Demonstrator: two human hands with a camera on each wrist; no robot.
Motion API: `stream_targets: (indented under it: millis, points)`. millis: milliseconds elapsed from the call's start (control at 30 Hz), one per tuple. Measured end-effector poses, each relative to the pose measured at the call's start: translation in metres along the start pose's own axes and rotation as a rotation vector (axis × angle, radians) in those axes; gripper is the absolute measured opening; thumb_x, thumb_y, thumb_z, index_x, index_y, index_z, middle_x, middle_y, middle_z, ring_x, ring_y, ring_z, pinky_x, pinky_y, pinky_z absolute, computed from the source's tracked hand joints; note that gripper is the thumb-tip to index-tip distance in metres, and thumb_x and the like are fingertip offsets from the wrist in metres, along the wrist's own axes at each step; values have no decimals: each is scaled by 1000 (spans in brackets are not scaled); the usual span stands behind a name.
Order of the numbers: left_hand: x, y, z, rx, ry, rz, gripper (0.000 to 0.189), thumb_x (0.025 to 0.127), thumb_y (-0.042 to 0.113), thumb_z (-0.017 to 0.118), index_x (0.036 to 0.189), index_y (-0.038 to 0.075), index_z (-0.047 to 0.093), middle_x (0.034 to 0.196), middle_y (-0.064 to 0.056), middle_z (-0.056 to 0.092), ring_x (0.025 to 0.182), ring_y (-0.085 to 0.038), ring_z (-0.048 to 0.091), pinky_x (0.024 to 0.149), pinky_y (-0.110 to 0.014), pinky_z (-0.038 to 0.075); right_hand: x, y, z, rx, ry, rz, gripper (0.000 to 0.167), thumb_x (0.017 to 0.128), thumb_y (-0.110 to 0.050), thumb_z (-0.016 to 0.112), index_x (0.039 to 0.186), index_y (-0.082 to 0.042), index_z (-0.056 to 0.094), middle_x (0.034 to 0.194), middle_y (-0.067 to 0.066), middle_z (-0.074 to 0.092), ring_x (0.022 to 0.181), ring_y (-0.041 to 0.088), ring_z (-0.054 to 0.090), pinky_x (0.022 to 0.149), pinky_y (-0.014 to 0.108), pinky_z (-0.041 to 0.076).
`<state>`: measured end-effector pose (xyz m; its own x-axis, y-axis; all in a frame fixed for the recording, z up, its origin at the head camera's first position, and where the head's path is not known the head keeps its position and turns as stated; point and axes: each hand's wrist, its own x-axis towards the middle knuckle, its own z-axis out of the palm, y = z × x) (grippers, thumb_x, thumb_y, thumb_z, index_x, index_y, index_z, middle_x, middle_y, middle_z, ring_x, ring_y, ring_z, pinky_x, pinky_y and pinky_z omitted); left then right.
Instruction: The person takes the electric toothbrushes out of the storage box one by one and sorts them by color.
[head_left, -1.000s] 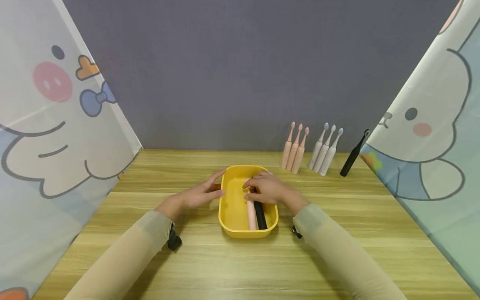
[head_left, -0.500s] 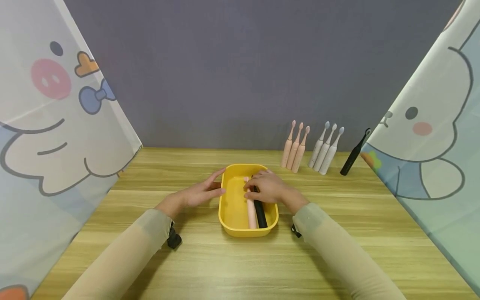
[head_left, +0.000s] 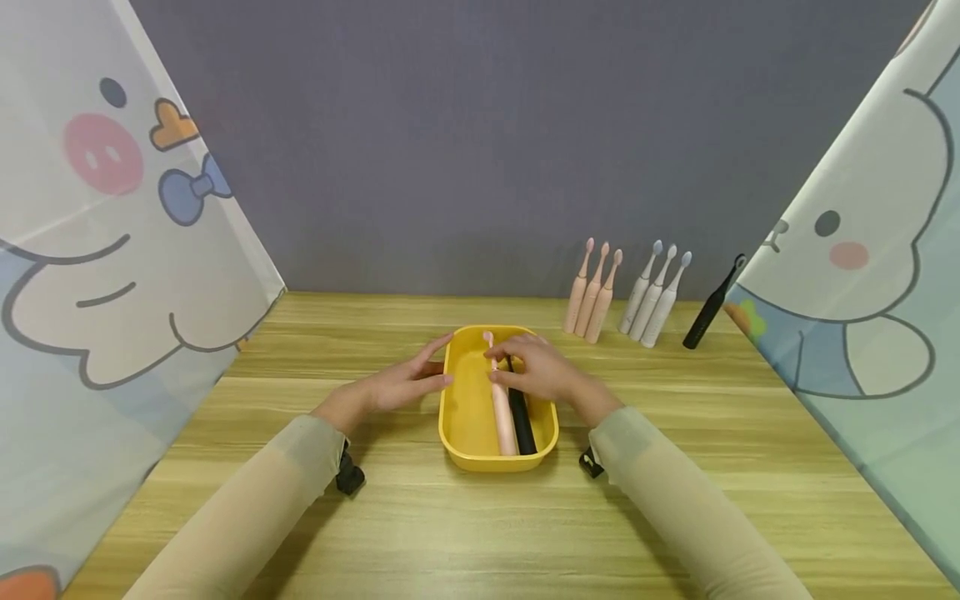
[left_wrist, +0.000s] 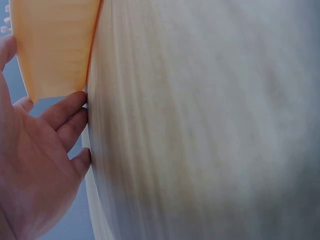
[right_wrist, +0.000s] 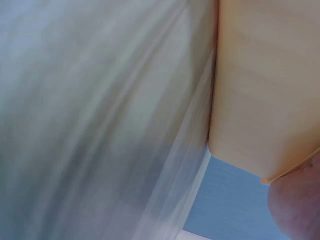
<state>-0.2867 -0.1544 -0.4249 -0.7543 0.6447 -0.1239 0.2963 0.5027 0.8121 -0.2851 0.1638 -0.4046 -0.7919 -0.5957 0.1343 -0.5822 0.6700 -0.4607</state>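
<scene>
A yellow rectangular tub [head_left: 459,425] stands on the table. Inside its right half lie a pink electric toothbrush [head_left: 504,421] and a black electric toothbrush [head_left: 523,425], side by side. My right hand [head_left: 540,367] reaches over the tub's right rim and pinches the pink toothbrush near its neck; its head shows above my fingers. That hand covers the upper part of the black one. At the tub's left side my left hand [head_left: 397,387] touches the wall with extended fingers; the left wrist view shows this hand [left_wrist: 40,160] against the tub [left_wrist: 57,50].
Behind the tub to the right stand three pink electric toothbrushes [head_left: 588,304], three white ones [head_left: 654,304] and a black one [head_left: 708,312]. A grey panel [head_left: 420,167] closes off the back of the table, with cartoon-printed cloths [head_left: 127,250] at the sides.
The pink toothbrush's head end has come up towards the tub's far rim and now shows above my right fingers. My left hand stays at the tub's side.
</scene>
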Motion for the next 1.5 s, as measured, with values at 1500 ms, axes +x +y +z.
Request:
stream_targets:
  millis: [1500]
  points:
    - [0,2,2,-10,12,11,86,113,51,57,178,38,1,172,-22,44,160,-40,44,133,-64,32,-2,-29,-6,605,392,-164,41,102,7,71,137,6,51,139,27,59,124,47,70,92,23,64]
